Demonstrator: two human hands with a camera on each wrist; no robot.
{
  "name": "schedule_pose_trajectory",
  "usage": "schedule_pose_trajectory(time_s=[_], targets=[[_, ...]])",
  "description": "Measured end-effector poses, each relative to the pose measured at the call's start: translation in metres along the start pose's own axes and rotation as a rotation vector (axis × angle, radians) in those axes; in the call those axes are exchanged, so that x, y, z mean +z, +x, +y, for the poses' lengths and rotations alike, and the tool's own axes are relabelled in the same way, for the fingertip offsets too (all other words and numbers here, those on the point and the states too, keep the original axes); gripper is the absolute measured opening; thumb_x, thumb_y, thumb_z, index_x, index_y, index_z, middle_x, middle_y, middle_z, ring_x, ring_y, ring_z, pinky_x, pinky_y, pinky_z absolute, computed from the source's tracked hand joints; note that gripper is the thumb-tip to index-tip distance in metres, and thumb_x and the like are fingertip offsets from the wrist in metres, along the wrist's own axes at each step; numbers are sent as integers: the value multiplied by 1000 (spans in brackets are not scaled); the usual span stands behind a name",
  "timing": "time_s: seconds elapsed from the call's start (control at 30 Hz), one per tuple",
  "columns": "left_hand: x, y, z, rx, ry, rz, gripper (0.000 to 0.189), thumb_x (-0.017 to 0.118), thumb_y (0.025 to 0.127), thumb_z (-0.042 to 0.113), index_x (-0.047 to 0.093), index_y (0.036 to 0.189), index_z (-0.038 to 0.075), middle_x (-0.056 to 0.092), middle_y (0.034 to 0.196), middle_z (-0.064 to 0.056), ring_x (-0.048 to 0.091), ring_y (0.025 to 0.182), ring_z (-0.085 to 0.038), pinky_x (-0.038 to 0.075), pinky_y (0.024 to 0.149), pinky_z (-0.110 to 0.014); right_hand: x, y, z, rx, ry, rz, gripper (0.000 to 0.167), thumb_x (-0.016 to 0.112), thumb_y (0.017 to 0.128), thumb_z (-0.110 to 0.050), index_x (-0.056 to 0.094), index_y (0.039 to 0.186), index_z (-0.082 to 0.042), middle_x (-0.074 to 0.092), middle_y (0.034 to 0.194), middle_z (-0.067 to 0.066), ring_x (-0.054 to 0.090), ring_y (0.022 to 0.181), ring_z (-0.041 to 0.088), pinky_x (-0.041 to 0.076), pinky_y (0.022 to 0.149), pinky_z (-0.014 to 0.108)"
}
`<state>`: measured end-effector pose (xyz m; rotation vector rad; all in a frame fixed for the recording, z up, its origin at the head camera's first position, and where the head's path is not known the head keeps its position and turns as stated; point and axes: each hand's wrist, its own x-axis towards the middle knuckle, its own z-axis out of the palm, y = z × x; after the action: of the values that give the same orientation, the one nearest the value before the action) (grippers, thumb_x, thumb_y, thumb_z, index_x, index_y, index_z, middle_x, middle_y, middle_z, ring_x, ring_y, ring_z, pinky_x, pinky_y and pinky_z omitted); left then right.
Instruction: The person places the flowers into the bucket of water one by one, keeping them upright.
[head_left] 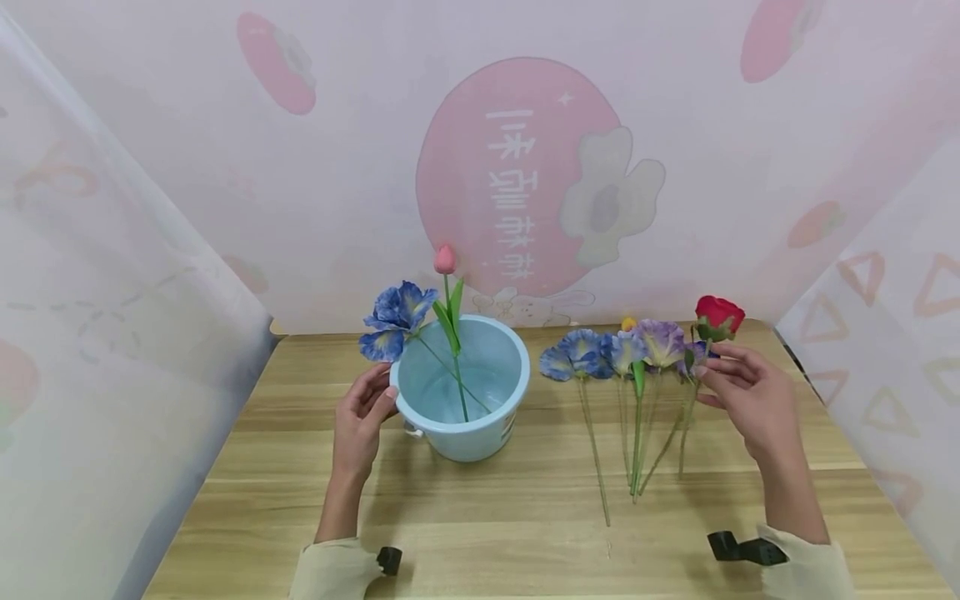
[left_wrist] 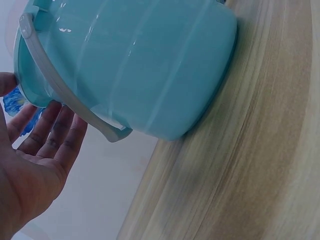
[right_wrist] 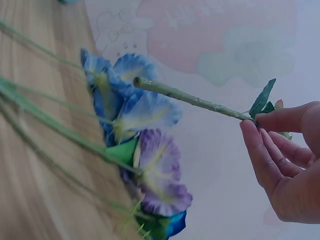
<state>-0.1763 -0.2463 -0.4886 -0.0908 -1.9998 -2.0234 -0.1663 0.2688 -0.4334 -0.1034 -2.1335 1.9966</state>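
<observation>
Left hand (head_left: 358,425) and bucket (head_left: 467,446). The hand holds the left rim, thumb at the rim and fingers against the outer side, a narrow grip that presumably steadies the bucket. The bucket stands upright on the table (head_left: 495,533), left of the loose flowers. Its pale handle (left_wrist: 75,104) hangs beside the fingers, outside the hold.

Right hand (head_left: 756,404) and red rose (head_left: 720,315). Thumb and fingertips pinch the stem (right_wrist: 192,100) just by its leaves (right_wrist: 262,100). Such a hold, high on the stem, probably gives control near the heavier bloom and leaves the lower length bare. The bloom is at the far right; in the right-wrist view the stem's cut end appears clear of the table.

Inside the bucket. A pink tulip (head_left: 445,259) rises nearly upright, leaning slightly toward the far side; a blue flower (head_left: 393,315) tilts left, its head past the rim and just beyond the left hand. Their stems cross within the mouth and take up part of the opening.

Surroundings. Between bucket and rose lies a row of flowers, blooms far and stems near: a deep blue bloom (head_left: 581,354), a paler blue bloom (head_left: 625,352) and a purple bloom (head_left: 662,342), with a small yellow flower (head_left: 628,323) behind. Several stems overlap. A printed pink backdrop (head_left: 487,167) closes off the far side.
</observation>
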Motion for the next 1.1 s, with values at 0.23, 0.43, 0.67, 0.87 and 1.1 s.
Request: schedule_pose_trajectory(time_s=[0.23,0.43,0.67,0.87,1.1], targets=[[0,0,0,-9,7,3,42,64,106,5,59,148,-2,73,122,1,74,107,-9,67,83,-25,23,6,-24,-51,12,-20,36,74,99,-1,65,133,-10,75,103,-8,75,90,1,66,70,24],[0,0,1,-13,16,7,42,64,106,6,60,148,-1,72,124,0,74,108,-10,67,84,-26,46,13,-41,-85,86,-28,41,79,96,-1,64,134,0,76,100,-5,78,86,5,67,68,26],[0,0,1,-22,19,7,42,64,107,7,60,148,-1,72,124,1,74,108,-9,66,84,-25,69,19,-57,-106,141,-27,40,80,95,-2,65,132,0,75,100,-1,79,87,10,67,69,29],[0,0,1,-27,32,12,42,64,107,8,60,148,0,72,123,3,73,108,-10,66,83,-23,88,24,-71,-115,118,-27,42,80,96,-7,65,135,-1,74,103,-1,78,89,10,68,71,29],[1,0,1,-21,27,9,42,64,107,7,60,148,-1,72,121,4,73,106,-9,66,83,-23,112,30,-82,-117,130,-45,41,77,98,-5,64,137,-3,73,105,-1,75,91,10,68,72,28]])
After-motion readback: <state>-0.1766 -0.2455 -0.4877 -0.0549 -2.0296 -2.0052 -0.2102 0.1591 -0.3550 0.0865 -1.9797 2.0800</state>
